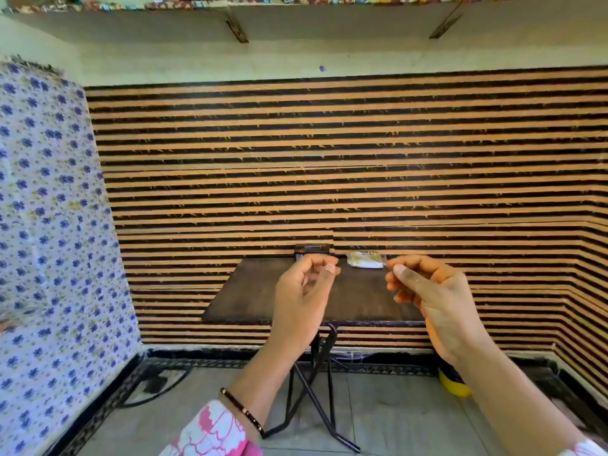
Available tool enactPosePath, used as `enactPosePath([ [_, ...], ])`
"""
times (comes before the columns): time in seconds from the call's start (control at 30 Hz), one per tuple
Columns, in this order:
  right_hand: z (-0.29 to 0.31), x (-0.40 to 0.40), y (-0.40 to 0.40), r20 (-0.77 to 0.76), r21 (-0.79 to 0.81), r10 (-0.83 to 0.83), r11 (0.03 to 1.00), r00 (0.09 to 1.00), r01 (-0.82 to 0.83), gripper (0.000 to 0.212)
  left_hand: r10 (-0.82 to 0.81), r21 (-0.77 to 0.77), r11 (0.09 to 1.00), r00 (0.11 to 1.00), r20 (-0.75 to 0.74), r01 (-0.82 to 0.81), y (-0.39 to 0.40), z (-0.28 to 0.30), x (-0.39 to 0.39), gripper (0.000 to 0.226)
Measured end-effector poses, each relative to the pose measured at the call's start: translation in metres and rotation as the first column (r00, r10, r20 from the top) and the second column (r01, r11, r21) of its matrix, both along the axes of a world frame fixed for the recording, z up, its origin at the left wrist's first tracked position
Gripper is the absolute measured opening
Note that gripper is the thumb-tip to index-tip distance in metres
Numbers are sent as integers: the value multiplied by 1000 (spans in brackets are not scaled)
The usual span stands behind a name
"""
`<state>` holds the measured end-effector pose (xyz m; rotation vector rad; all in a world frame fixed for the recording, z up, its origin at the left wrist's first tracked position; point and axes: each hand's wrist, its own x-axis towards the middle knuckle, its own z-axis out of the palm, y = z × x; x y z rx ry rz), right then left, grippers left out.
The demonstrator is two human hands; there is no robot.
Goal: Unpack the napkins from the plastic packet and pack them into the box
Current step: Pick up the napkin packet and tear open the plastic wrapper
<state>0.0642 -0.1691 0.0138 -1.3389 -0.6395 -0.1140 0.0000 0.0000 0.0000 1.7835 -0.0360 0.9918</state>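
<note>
A small dark box (312, 250) stands at the far edge of a dark wooden folding table (362, 301). To its right lies a clear plastic packet of pale napkins (365, 260). My left hand (304, 297) hovers above the table in front of the box, fingers curled loosely with thumb and forefinger close together, holding nothing. My right hand (427, 291) is raised just right of the packet, fingers curled the same way and empty. Neither hand touches the box or the packet.
The table stands on crossed black metal legs (312, 390) against a wall with orange and black stripes. A blue-flowered cloth (49, 225) covers something tall at the left. A yellow object (455, 385) sits on the tiled floor at the right. A shelf runs overhead.
</note>
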Motion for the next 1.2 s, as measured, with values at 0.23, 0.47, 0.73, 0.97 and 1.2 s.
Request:
enactPosePath([
  [0.23,-14,80,43,-49,-1,-28,1000,998,28,13,-56,-116,992,998,3,56,48,-19,83,24],
  [0.47,-43,150,70,-159,24,-39,999,987,43,17,-99,-177,980,994,-52,88,75,-40,159,23],
  [0.73,-63,251,92,-202,12,-17,1000,979,19,17,-88,-205,977,990,-112,64,91,-56,255,18],
  [0.97,-76,350,96,-274,9,-22,1000,961,25,17,-51,-234,972,993,-109,24,95,-63,354,13],
  [1.2,-93,426,98,-322,-77,-62,996,945,39,16,-86,-344,938,986,-141,32,98,-80,423,16],
])
